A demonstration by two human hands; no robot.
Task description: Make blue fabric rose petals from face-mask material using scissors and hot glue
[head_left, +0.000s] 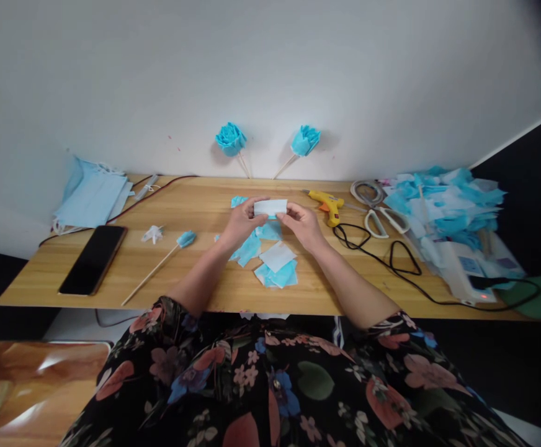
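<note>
Between my two hands is a small white and blue piece of mask fabric (pixel 271 207), held up above the table. My left hand (pixel 245 222) pinches its left end, and my right hand (pixel 303 225) pinches the right end. Below them lie loose blue fabric pieces (pixel 248 249) and a small stack of cut pieces (pixel 278 273) with a white one (pixel 277 256) on top. To the left, a wooden stick with a blue bud (pixel 187 239) at its tip rests on the table.
Two blue fabric flowers (pixel 231 139) on sticks lean against the wall. A yellow glue gun (pixel 329 206), scissors (pixel 376 223), a black cord (pixel 394 268), a power strip (pixel 463 273) and a fabric heap (pixel 447 202) are right. Left are a phone (pixel 93 259) and face masks (pixel 91 192).
</note>
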